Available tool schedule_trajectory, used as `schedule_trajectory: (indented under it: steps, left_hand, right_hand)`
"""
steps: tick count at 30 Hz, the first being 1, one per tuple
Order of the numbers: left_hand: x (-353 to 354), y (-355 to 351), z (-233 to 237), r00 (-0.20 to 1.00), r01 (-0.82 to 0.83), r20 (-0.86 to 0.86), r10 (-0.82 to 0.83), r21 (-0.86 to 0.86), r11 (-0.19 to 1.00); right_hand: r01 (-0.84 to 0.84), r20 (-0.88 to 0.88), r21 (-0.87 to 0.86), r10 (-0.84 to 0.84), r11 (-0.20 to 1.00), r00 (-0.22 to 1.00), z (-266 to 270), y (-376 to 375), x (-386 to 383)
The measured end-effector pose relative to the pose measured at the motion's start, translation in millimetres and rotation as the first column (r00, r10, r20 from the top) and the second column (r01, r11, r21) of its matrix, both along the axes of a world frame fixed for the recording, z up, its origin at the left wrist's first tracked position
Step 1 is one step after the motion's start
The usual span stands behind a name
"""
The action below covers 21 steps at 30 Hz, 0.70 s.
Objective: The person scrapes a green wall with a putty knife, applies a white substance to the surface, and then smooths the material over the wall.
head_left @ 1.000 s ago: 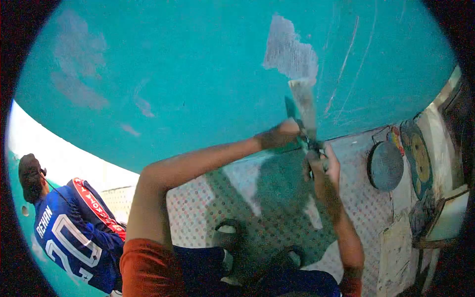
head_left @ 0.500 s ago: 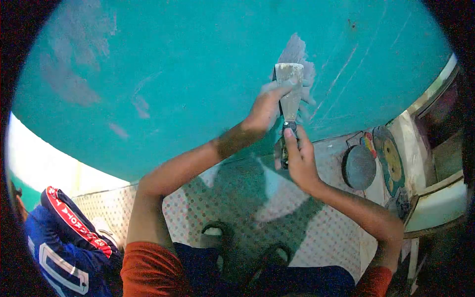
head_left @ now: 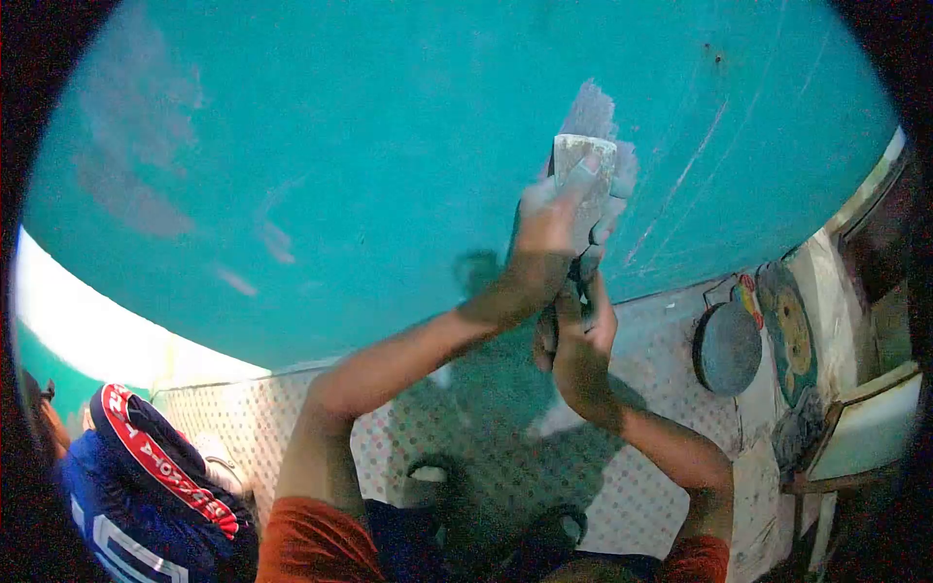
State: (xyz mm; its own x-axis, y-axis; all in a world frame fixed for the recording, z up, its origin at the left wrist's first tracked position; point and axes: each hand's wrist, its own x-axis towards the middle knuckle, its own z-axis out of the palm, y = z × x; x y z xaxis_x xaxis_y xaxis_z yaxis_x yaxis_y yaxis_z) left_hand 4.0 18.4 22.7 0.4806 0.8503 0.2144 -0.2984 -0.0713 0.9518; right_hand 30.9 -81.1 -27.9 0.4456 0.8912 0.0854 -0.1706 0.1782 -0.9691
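A putty knife (head_left: 587, 148) with a worn, whitish blade points up against the teal wall (head_left: 389, 136). My left hand (head_left: 544, 231) is closed round the blade, thumb on its face and grey-smeared fingers behind it. Lower down, my right hand (head_left: 586, 355) grips the dark handle, which is mostly hidden by both hands. Just above the blade's edge, a rough patch of grey filler (head_left: 589, 105) marks the wall, reaching down along the right side of the blade.
A larger greyish patch (head_left: 136, 155) and pale scratches lie on the wall. At lower left is a person in a blue top (head_left: 146, 486). A round dark stool (head_left: 729, 348) stands at right on the dotted tile floor (head_left: 661, 505), beside a patterned mat (head_left: 785, 330).
Both hands have shifted slightly down with the putty knife. My left hand has slid toward the handle, nearer my right hand, and now covers more of the knife. The view has shifted a little.
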Motion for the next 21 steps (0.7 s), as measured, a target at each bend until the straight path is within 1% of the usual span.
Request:
schedule_trajectory:
  steps: [2, 4, 5, 7, 8, 10, 12, 13, 14, 16, 18, 19, 20, 21]
  left_hand:
    - [3, -5, -4, 0.998, -0.064, -0.016, 0.063, -0.068, 0.996]
    - [-1, 1, -3, 0.997, -0.059, -0.064, 0.050, -0.147, 0.987]
    - [-3, 7, -1, 0.999, -0.035, -0.039, 0.031, -0.089, 0.995]
    - [-3, 14, 12, 1.000, 0.019, -0.005, -0.019, 0.015, 1.000]
    - [-1, 15, 12, 0.999, 0.032, -0.021, -0.034, -0.099, 0.995]
    - [1, 20, 17, 0.997, 0.046, -0.041, -0.062, -0.315, 0.948]
    - [8, 22, 10, 0.998, -0.023, -0.067, 0.008, -0.226, 0.974]
    - [9, 25, 5, 0.996, -0.056, -0.082, 0.043, -0.175, 0.983]
    - [10, 37, 2, 0.999, 0.025, -0.021, -0.029, -0.160, 0.987]
    - [12, 54, 14, 0.979, 0.193, 0.102, -0.179, -0.152, 0.969]
    - [8, 44, 10, 0.991, 0.122, 0.092, -0.093, -0.407, 0.905]
    - [4, 37, 11, 0.995, 0.090, 0.084, -0.055, -0.503, 0.860]
    - [3, 37, 6, 1.000, 0.010, -0.002, -0.013, -0.518, 0.855]
    - [3, 41, 11, 0.999, 0.043, 0.035, -0.029, -0.518, 0.854]
  right_hand:
    - [0.017, -0.016, -0.038, -0.017, 0.999, 1.000, -3, -4, -1]
    - [-0.064, -0.093, -0.027, 0.061, 0.998, 0.994, 1, -1, 1]
    - [-0.104, -0.141, -0.020, 0.101, 0.994, 0.985, 5, 2, 2]
    - [-0.100, -0.090, -0.011, 0.098, 0.995, 0.991, 23, 13, 7]
    - [-0.101, -0.062, -0.017, 0.100, 0.995, 0.993, 28, 15, 11]
    - [-0.047, 0.184, -0.094, 0.064, 0.994, 0.981, 4, 16, 11]
    - [-0.010, 0.321, -0.086, 0.037, 0.996, 0.946, -2, 19, 18]
    - [-0.008, 0.331, -0.060, 0.027, 0.998, 0.943, 2, 26, 23]
    - [-0.001, 0.317, -0.055, 0.018, 0.998, 0.948, 0, 27, 22]
    - [0.009, 0.272, -0.071, 0.011, 0.997, 0.962, -10, 21, 16]
    - [-0.011, 0.242, -0.093, 0.034, 0.996, 0.970, -18, 19, 12]
    - [-0.019, 0.236, -0.079, 0.038, 0.997, 0.971, -18, 19, 10]
    - [-0.031, 0.230, -0.055, 0.043, 0.998, 0.972, -15, 28, 10]
    - [-0.034, 0.173, -0.052, 0.043, 0.998, 0.984, -3, 31, 8]
